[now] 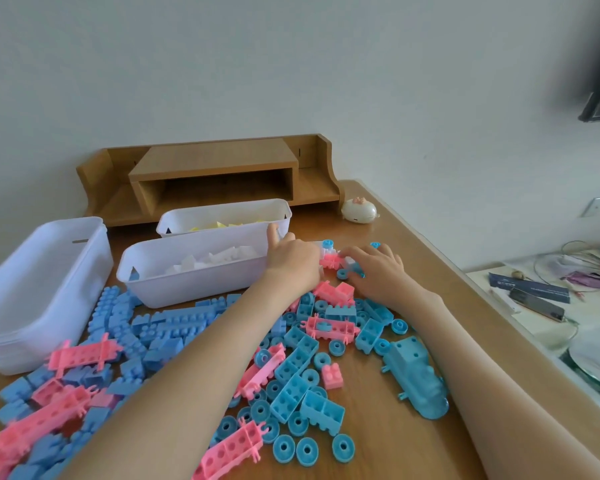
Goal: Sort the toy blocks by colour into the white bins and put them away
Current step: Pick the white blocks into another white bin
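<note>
Both hands worked the mixed cluster (333, 259) of white, pink and blue pieces just right of the white-block bin (187, 282). The left hand (291, 259) was curled, its hold hidden; the right hand (374, 271) lay spread on pieces. Likely faults: a pink piece carried into that bin with the white; blue wheels (342, 273), nudged, rolling farther right off the table (395, 452).

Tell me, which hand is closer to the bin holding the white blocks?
Left. The left hand is right beside the right end of that bin, its thumb by the rim. The right hand lies farther right, past a small cluster of blocks.
</note>
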`<action>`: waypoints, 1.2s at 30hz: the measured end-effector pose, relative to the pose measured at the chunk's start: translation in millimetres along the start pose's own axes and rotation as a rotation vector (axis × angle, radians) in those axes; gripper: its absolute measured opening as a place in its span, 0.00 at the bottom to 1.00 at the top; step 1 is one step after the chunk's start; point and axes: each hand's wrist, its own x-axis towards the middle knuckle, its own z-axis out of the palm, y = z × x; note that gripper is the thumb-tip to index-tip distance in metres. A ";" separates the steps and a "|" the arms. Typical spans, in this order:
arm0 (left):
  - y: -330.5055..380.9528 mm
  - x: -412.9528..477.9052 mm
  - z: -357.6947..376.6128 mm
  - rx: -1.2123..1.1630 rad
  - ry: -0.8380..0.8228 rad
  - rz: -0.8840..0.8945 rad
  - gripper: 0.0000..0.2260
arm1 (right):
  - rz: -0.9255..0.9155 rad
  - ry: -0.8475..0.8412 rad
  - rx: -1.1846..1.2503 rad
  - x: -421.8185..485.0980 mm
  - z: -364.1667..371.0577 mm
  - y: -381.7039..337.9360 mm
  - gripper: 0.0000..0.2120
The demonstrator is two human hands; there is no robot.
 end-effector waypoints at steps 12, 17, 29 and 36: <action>0.1 18.2 -13.0 -0.160 0.035 0.001 0.15 | -0.033 0.016 0.084 -0.5 -1.0 0.5 0.23; 4.4 23.6 -5.6 0.030 -0.003 0.096 0.15 | -0.045 0.017 0.124 -0.5 -0.7 2.6 0.21; 8.4 19.6 2.8 0.093 0.069 0.124 0.12 | 0.057 0.084 0.236 -2.2 -7.0 8.2 0.23; 6.8 11.0 2.7 0.087 0.093 0.144 0.15 | 0.254 0.029 0.326 -5.4 -16.7 13.2 0.15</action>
